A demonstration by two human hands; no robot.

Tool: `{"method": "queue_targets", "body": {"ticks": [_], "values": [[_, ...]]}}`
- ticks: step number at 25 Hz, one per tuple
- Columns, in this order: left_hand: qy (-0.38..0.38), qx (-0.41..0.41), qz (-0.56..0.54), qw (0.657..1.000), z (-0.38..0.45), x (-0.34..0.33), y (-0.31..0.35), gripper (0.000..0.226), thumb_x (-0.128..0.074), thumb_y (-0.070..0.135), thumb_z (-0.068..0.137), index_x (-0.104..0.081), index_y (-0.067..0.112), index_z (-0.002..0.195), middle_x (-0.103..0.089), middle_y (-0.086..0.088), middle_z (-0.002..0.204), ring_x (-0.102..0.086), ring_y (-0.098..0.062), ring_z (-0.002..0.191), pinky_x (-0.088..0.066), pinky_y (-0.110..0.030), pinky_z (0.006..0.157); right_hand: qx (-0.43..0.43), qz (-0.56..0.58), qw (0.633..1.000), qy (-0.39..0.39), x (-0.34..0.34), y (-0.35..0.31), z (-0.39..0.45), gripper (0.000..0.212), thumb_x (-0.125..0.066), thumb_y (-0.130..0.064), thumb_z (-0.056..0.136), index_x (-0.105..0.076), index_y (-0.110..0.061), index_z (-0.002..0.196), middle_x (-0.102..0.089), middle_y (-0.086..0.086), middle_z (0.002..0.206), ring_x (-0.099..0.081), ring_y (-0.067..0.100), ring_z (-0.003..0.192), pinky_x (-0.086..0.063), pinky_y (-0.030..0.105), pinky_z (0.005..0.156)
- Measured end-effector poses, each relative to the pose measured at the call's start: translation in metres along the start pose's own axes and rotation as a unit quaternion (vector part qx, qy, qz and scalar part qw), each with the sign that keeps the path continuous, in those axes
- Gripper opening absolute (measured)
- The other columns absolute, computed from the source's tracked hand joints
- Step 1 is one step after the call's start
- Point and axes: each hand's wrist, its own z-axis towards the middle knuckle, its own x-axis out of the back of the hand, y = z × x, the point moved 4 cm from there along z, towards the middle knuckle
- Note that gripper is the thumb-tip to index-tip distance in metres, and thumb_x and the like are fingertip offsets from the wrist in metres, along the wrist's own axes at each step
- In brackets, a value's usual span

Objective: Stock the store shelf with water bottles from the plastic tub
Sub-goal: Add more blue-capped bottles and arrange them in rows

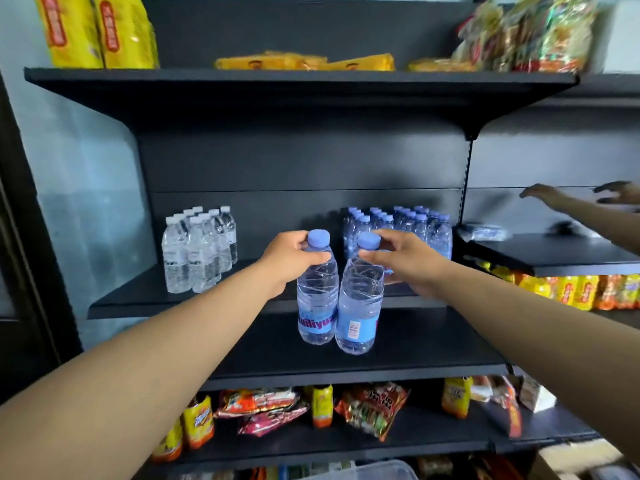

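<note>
My left hand [289, 259] grips the neck of a clear water bottle [317, 299] with a blue cap and blue label. My right hand [403, 259] grips the neck of a second blue-capped bottle [358, 306] right beside it. Both bottles hang upright, side by side, in front of the black middle shelf [145, 299]. On that shelf, a group of several blue-capped bottles [398, 230] stands at the back right, and several white-capped bottles [199, 249] stand at the left. A corner of the clear plastic tub [374, 472] shows at the bottom edge.
Another person's hands [585, 202] reach over the neighbouring black shelf [561, 254] at the right. Yellow snack packs [97, 29] fill the top shelf. Snack bags [370, 410] lie on the lower shelf. A dark empty shelf [346, 362] sits just below the bottles.
</note>
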Motion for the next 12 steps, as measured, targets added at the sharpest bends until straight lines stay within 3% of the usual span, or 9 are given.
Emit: {"method": "queue_targets", "body": {"ticks": [3, 8, 12], "values": [[0.015, 0.003, 0.003, 1.0, 0.055, -0.003, -0.003, 0.035, -0.067, 0.006, 0.084, -0.06, 0.009, 0.119, -0.066, -0.008, 0.113, -0.061, -0.018, 0.097, -0.047, -0.03, 0.08, 0.0, -0.002, 1.0, -0.008, 0.018, 0.012, 0.059, 0.016, -0.06, -0.01, 0.091, -0.061, -0.015, 0.106, -0.061, 0.0, 0.093, -0.056, 0.012, 0.082, -0.047, 0.029, 0.067], [0.054, 0.02, 0.0, 0.998, 0.137, 0.008, -0.021, 0.033, -0.065, 0.005, 0.086, -0.06, 0.01, 0.118, -0.065, -0.006, 0.11, -0.06, -0.017, 0.096, -0.045, -0.029, 0.082, -0.006, 0.005, 1.0, -0.021, 0.024, 0.034, 0.157, 0.016, -0.059, -0.012, 0.092, -0.059, -0.019, 0.106, -0.061, -0.007, 0.087, -0.057, 0.008, 0.079, -0.045, 0.026, 0.066], [0.074, 0.043, 0.016, 0.996, 0.189, 0.024, -0.055, 0.031, -0.064, 0.006, 0.086, -0.061, 0.011, 0.117, -0.065, -0.006, 0.11, -0.061, -0.018, 0.098, -0.047, -0.031, 0.085, -0.025, -0.002, 1.0, -0.003, 0.007, 0.061, 0.221, 0.018, -0.061, -0.015, 0.091, -0.06, -0.016, 0.109, -0.061, 0.0, 0.096, -0.056, 0.014, 0.085, -0.044, 0.032, 0.073]]}}
